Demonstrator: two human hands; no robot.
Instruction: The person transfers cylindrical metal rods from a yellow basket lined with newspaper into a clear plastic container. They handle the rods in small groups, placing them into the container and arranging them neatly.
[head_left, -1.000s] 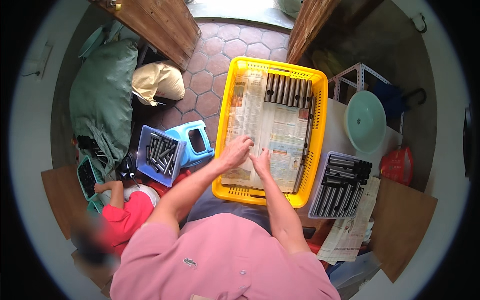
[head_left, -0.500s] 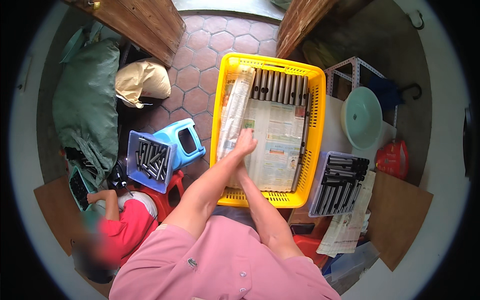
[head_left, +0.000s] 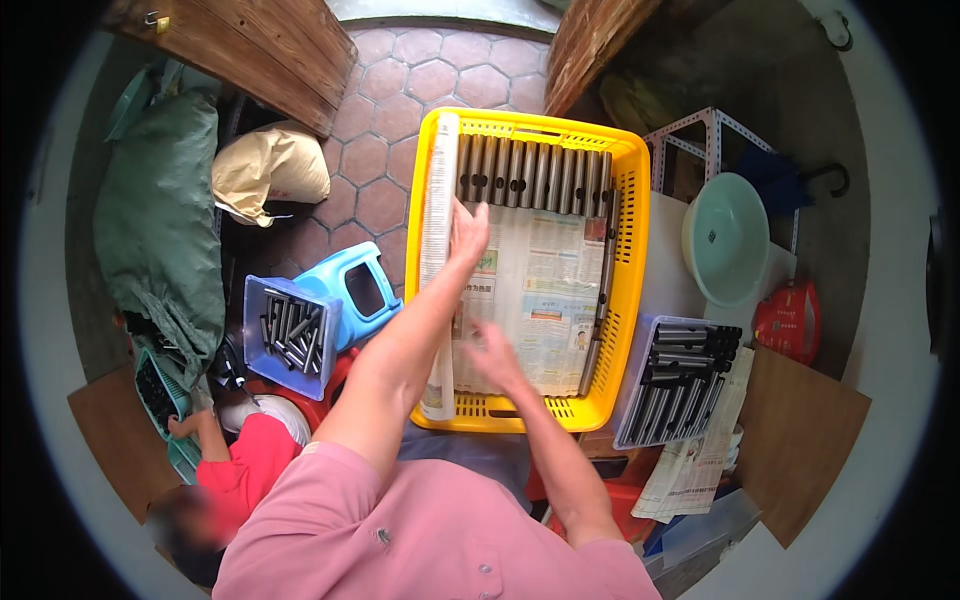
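A yellow plastic crate [head_left: 622,300] stands in front of me, lined with newspaper [head_left: 545,300]. A row of dark metal tubes [head_left: 530,175] lies along its far end. My left hand [head_left: 467,232] is stretched far into the crate, flat on the paper beside the sheet's upturned left edge [head_left: 438,230]. My right hand [head_left: 492,358] hovers over the near part of the newspaper, fingers spread and blurred, holding nothing.
A grey bin of dark tubes [head_left: 675,380] sits right of the crate, with a pale green basin [head_left: 725,238] behind it. At left stand a blue bin of tubes [head_left: 285,335], a blue stool [head_left: 365,290] and sacks [head_left: 270,170]. A person in red [head_left: 240,465] crouches lower left.
My left hand has slid from the crate's near half up toward the far end along the paper's left edge. My right hand drew back to the near part. The view shifted slightly.
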